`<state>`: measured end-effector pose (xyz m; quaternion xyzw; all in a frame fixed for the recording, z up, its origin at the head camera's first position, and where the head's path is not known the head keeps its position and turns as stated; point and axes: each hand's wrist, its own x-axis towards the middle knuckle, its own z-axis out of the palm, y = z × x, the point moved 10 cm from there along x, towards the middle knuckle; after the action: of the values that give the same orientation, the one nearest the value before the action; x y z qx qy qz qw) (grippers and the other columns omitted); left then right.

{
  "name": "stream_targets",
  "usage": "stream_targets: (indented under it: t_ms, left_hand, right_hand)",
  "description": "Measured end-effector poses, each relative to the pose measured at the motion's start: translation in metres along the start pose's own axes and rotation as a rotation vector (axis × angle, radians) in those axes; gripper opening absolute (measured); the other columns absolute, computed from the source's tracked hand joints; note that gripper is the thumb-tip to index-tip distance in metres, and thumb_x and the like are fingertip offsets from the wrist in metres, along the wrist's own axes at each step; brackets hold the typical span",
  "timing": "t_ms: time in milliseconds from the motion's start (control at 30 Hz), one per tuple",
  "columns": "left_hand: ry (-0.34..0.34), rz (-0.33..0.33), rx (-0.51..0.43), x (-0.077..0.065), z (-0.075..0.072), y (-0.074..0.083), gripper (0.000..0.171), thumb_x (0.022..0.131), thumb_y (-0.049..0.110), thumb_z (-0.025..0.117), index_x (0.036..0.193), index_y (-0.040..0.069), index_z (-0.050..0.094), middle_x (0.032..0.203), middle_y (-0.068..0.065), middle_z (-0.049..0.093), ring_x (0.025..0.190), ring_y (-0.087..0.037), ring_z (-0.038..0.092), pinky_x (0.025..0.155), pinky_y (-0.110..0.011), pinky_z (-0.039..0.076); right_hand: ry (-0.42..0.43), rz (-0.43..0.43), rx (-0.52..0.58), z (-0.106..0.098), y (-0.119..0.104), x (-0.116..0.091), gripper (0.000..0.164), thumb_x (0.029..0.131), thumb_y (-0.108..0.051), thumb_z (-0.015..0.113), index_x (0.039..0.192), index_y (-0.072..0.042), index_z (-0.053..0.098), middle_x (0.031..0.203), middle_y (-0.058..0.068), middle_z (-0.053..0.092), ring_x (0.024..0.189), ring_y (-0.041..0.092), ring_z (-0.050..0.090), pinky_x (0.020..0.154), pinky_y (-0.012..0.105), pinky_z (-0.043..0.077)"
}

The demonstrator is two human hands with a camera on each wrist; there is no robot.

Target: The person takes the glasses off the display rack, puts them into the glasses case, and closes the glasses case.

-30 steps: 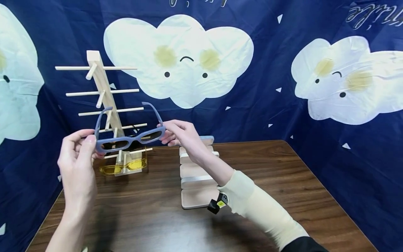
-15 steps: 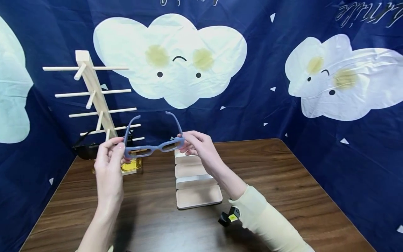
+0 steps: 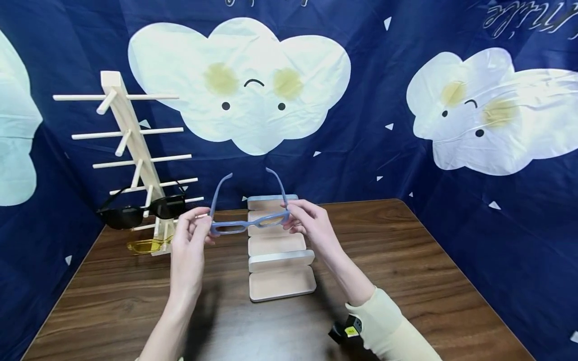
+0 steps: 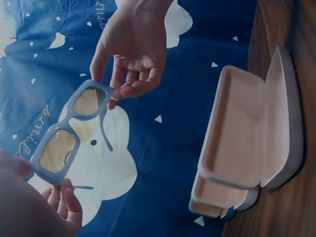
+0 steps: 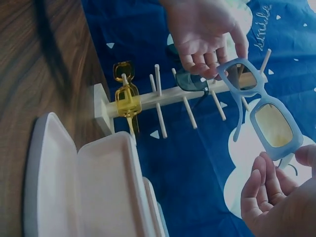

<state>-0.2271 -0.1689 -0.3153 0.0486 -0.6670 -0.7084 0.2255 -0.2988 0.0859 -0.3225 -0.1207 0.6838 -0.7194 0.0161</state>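
A pair of blue-grey sunglasses [image 3: 251, 223] is held up in the air between both hands, its temples unfolded and pointing away. At the left hinge corner, my left hand [image 3: 187, 253] pinches the frame between thumb and fingers. My right hand [image 3: 314, 228] pinches the opposite corner the same way. In the head view the sunglasses overlap the row of opened glasses cases [image 3: 282, 283]. The left wrist view shows both lenses [image 4: 58, 150] from the front, with an open case [image 4: 237, 126] to the right, its pale pink lining visible.
On the left stands a wooden display rack [image 3: 135, 135] with several pegs. Black sunglasses [image 3: 122, 218] hang on a lower peg, and yellow sunglasses [image 3: 145, 246] sit beneath them. Blue cloth [image 3: 370, 75] with clouds encloses the brown wooden table [image 3: 384, 240].
Both hands have carried the blue-grey sunglasses rightward, away from the front of the rack to over the cases. The black sunglasses on the rack have come into clear view.
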Motion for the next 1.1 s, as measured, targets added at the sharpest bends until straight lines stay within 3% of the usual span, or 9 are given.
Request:
stream_targets:
  t_ms: [267,600,800,933,1100]
  left_hand:
    - [-0.065,-0.002,0.01,-0.008,0.015,-0.008,0.024,0.106,0.014,0.054,0.128,0.005,0.059,0.083,0.01,0.065,0.077,-0.008,0.06,0.073,-0.019,0.049]
    - [-0.178,0.029,0.157,-0.017,0.031,-0.015,0.029,0.106,0.015,0.055,0.134,0.008,0.058,0.09,0.014,0.065,0.079,-0.004,0.061,0.077,-0.021,0.053]
    - [-0.228,0.038,0.236,-0.026,0.037,-0.022,0.031,0.106,0.018,0.057,0.136,0.012,0.057,0.098,0.0,0.069,0.079,-0.004,0.064,0.078,-0.02,0.055]
    - [-0.238,0.023,0.277,-0.034,0.036,-0.03,0.031,0.106,0.019,0.057,0.137,0.013,0.057,0.103,-0.009,0.07,0.079,-0.002,0.064,0.077,-0.018,0.054]
    - [-0.247,0.034,0.277,-0.041,0.036,-0.033,0.032,0.106,0.017,0.057,0.137,0.01,0.056,0.104,-0.011,0.071,0.08,0.0,0.066,0.077,-0.021,0.057]
  right_hand:
    - [0.019,0.002,-0.01,-0.017,0.008,-0.013,0.036,0.103,-0.023,0.061,0.126,0.004,0.067,0.082,-0.001,0.072,0.074,0.013,0.07,0.068,0.022,0.057]
    - [0.05,0.017,-0.022,-0.038,0.021,-0.029,0.035,0.103,-0.021,0.061,0.128,0.003,0.066,0.087,-0.003,0.074,0.077,0.012,0.071,0.074,0.026,0.06]
    - [0.085,0.026,-0.016,-0.049,0.03,-0.039,0.033,0.103,-0.022,0.062,0.127,0.0,0.068,0.102,-0.003,0.076,0.08,0.014,0.071,0.076,0.027,0.06]
    - [0.076,0.052,-0.025,-0.051,0.04,-0.046,0.032,0.103,-0.023,0.062,0.127,-0.002,0.068,0.098,-0.006,0.076,0.08,0.013,0.071,0.077,0.029,0.06]
    - [0.065,0.053,-0.036,-0.052,0.045,-0.051,0.035,0.103,-0.022,0.061,0.128,0.002,0.066,0.089,-0.007,0.075,0.078,0.012,0.07,0.076,0.029,0.06]
